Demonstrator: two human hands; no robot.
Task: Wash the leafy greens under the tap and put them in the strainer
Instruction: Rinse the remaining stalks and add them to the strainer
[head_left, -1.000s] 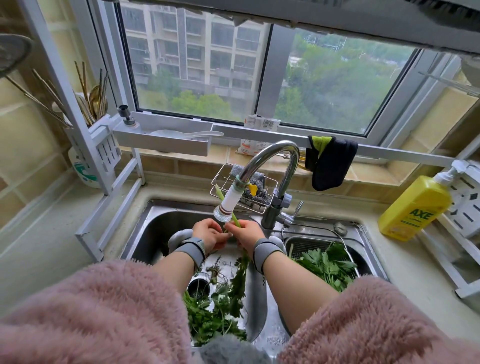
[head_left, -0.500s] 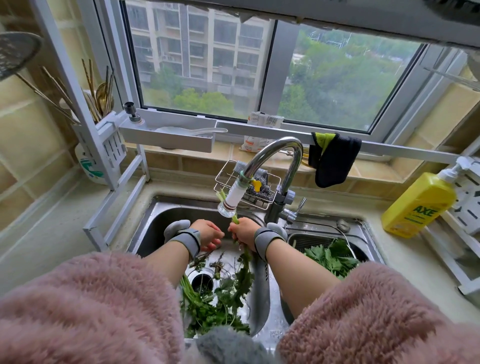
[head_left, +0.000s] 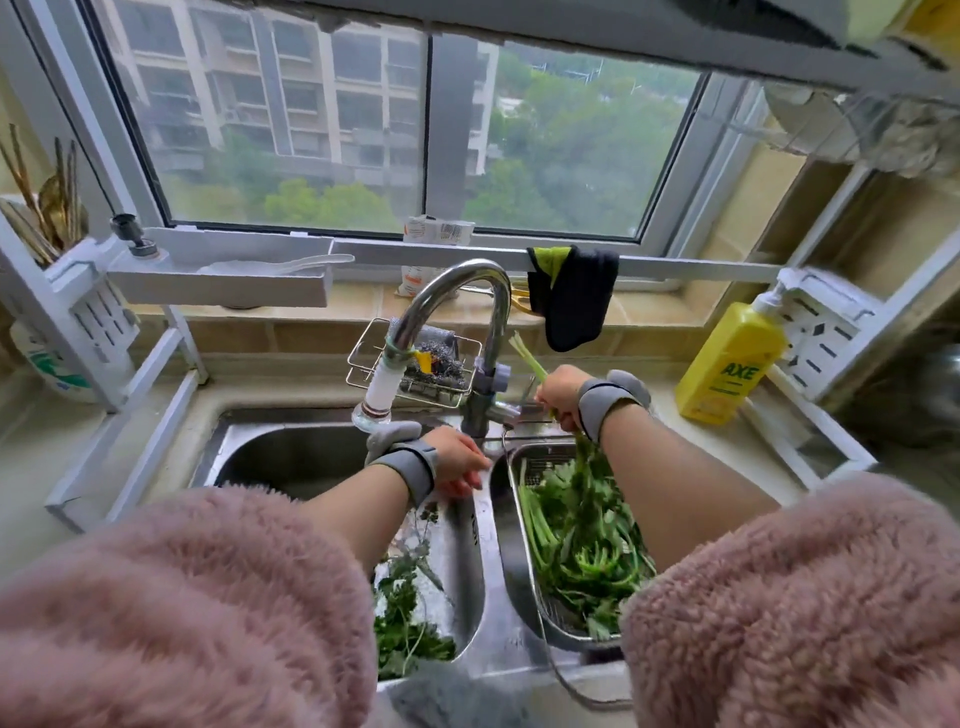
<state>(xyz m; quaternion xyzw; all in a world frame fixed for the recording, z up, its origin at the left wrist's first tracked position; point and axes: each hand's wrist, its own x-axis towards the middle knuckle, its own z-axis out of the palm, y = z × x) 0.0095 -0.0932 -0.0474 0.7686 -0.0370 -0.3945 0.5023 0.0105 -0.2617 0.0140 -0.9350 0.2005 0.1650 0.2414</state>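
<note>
My right hand (head_left: 560, 395) is shut on a stalk of leafy greens (head_left: 584, 467), stem end up, its leaves hanging into the metal strainer (head_left: 524, 551) in the right basin. A heap of greens (head_left: 582, 551) lies in that strainer. More loose greens (head_left: 405, 618) lie in the left sink basin (head_left: 291, 452). My left hand (head_left: 460, 470) hovers over the divider between the basins, fingers loosely curled, holding nothing I can see. The curved tap (head_left: 447, 296) with its white nozzle (head_left: 382, 389) points over the left basin.
A yellow dish-soap bottle (head_left: 730, 364) stands on the counter at right. A wire sponge rack (head_left: 415, 364) sits behind the tap, a dark cloth (head_left: 571, 291) hangs from the sill rail, and a white drying rack (head_left: 104, 332) with chopsticks stands at left.
My right hand has carried the greens stalk from under the tap rightward to above the strainer. My left hand has let go and shifted right toward the divider.
</note>
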